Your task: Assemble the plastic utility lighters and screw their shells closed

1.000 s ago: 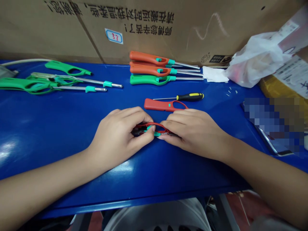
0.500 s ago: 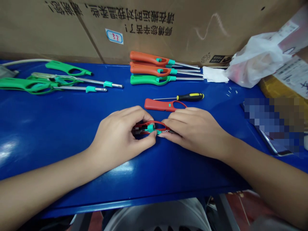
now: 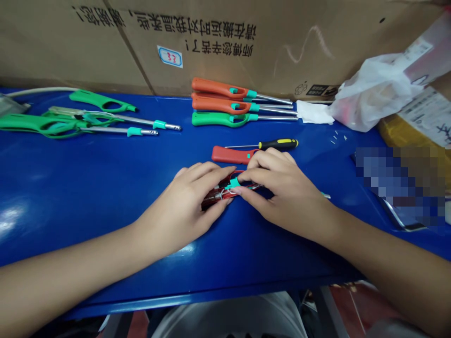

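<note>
Red lighter body [image 3: 218, 195] on the blue desk [image 3: 105, 197], near centre, inner parts showing. Clamped at its rear end by left hand [image 3: 183, 206], fingers over, thumb under. Pinched at the teal trigger [image 3: 233, 183] by right hand [image 3: 282, 188], fingertips close to the left's. Just behind: loose red shell half [image 3: 227, 155], then black-and-yellow screwdriver [image 3: 278, 143]. Farther back: three assembled lighters [image 3: 225, 104] side by side near cardboard box [image 3: 282, 42]. Far left, green lighters [image 3: 70, 123]; far right, white plastic bag [image 3: 373, 89].

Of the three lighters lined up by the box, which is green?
The green lighter, frontmost of the row; both orange lighters lie behind it.
</note>
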`<move>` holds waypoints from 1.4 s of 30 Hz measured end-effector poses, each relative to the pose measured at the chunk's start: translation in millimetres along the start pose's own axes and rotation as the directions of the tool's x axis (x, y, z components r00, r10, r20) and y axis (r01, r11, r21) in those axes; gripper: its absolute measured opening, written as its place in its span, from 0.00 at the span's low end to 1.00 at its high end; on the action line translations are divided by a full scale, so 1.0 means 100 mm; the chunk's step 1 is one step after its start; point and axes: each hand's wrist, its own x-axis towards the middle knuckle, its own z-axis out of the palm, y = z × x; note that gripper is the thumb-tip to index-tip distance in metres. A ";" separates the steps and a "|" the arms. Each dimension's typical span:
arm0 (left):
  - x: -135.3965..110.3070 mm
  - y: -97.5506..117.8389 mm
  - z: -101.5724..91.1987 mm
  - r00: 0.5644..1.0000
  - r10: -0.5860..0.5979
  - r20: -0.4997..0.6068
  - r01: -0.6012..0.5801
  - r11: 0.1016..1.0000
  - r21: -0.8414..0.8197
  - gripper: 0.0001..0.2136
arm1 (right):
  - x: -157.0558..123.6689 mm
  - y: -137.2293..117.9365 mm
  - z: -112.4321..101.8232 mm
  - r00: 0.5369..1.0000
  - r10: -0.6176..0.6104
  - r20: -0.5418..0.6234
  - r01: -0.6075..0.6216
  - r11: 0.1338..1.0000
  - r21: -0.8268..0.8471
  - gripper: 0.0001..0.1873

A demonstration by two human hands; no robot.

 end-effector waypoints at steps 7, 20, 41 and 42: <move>-0.02 -0.02 0.02 0.999 0.040 -0.015 -0.040 0.999 0.023 0.18 | 0.01 0.02 0.03 0.999 0.051 -0.006 -0.049 0.987 0.152 0.06; -0.03 -0.04 0.01 0.997 0.073 -0.024 -0.073 0.997 0.009 0.19 | 0.01 0.07 0.02 1.000 0.010 0.002 -0.010 0.985 0.171 0.05; 0.00 0.03 -0.02 0.999 -0.028 0.022 0.029 0.999 -0.034 0.11 | 0.03 0.06 0.01 0.996 0.090 0.022 -0.092 0.972 0.214 0.10; -0.01 0.03 -0.02 0.999 -0.026 0.019 0.026 0.999 -0.036 0.10 | 0.03 0.07 0.02 0.996 0.091 0.023 -0.094 0.972 0.216 0.10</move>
